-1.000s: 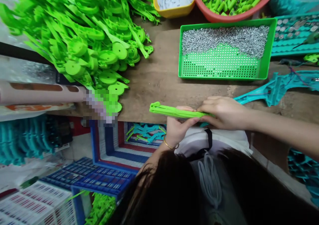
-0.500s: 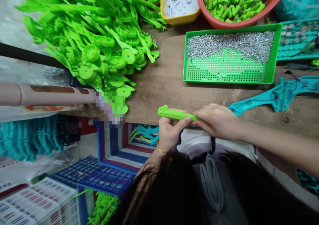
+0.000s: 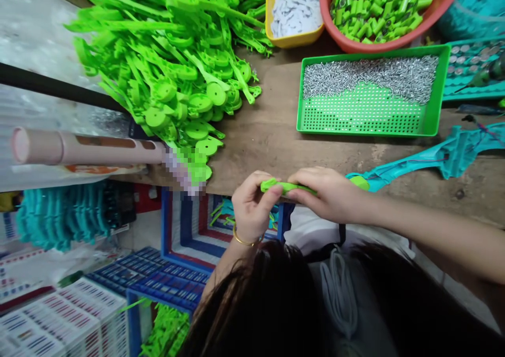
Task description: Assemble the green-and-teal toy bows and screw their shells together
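Observation:
A slim lime-green plastic part (image 3: 290, 186) lies level between my hands, just over the front edge of the wooden table. My left hand (image 3: 254, 199) pinches its left end, thumb on top. Fingers of my right hand (image 3: 325, 191) wrap round its right stretch, hiding much of it. Past the right wrist shows a round green piece (image 3: 360, 182); whether it belongs to the held part I cannot tell. Right behind it lies a long turquoise plastic part (image 3: 418, 162) with thin dark wires.
A large heap of green parts (image 3: 177, 72) covers the table's left. Behind the hands stands a green tray (image 3: 359, 134) of small metal screws or pins. Further back are a yellow container (image 3: 294, 42) and a red bowl (image 3: 379, 46). Crates (image 3: 165, 230) stand below the edge.
My left hand has slid left and up, now covering more of the green part's left end. The right hand has shifted slightly left, and a round green piece shows beside its wrist. The view has shifted.

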### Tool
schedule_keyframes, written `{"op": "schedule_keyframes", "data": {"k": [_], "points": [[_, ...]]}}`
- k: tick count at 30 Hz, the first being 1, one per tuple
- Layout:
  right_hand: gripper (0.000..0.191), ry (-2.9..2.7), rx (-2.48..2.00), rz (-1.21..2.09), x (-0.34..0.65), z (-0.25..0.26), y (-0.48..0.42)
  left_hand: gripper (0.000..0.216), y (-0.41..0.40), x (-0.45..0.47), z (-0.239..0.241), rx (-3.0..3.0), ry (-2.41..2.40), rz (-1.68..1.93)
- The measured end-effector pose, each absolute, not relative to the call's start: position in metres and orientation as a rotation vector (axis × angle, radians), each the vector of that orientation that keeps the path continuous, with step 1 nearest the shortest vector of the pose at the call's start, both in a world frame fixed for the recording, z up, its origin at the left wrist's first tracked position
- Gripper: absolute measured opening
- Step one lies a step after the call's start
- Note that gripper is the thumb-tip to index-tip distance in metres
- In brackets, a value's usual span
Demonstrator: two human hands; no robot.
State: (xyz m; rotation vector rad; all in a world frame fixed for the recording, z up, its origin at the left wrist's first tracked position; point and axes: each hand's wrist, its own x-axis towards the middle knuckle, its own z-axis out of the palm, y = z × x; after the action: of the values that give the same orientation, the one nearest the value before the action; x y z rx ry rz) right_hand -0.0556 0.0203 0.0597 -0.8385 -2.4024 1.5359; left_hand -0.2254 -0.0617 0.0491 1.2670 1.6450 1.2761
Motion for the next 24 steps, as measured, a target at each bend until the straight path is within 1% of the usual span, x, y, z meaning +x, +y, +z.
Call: {"op": "schedule_keyframes", "data": {"k": [3, 6, 8, 11, 12, 14, 16, 20, 24], "points": [[0.031, -2.438, -0.816, 1.478, -0.052, 0.059, 0.025, 0.014, -0.063, -0.229, 0.051, 1.316, 1.667, 1.235], [0.031, -2.630, -0.800, 1.425, -0.035, 0.061, 0.031, 0.017, -0.063, -0.233, 0.046, 1.311, 1.705, 1.262], [0.029, -2.707, -0.825, 1.374, -0.023, 0.063, 0.030, 0.024, -0.062, -0.231, 0.039, 1.264, 1.614, 1.322], [0.028, -2.728, -0.855, 1.227, -0.013, 0.062, 0.022, 0.037, -0.059, -0.222, 0.030, 1.271, 1.372, 1.229], [0.029, -2.722, -0.853, 1.172, -0.012, 0.062, 0.019, 0.038, -0.058, -0.218, 0.028, 1.299, 1.318, 1.181], [0.030, -2.679, -0.854, 1.105, -0.010, 0.062, 0.014, 0.032, -0.056, -0.212, 0.028, 1.367, 1.262, 1.143], [0.028, -2.627, -0.858, 1.137, -0.008, 0.063, 0.012, 0.024, -0.055, -0.210, 0.031, 1.415, 1.231, 1.153], [0.017, -2.557, -0.916, 1.317, -0.003, 0.063, 0.015, 0.019, -0.053, -0.212, 0.037, 1.499, 1.214, 1.113], [0.018, -2.500, -0.902, 1.344, -0.003, 0.060, 0.014, 0.019, -0.054, -0.210, 0.037, 1.607, 1.226, 1.106]]}}
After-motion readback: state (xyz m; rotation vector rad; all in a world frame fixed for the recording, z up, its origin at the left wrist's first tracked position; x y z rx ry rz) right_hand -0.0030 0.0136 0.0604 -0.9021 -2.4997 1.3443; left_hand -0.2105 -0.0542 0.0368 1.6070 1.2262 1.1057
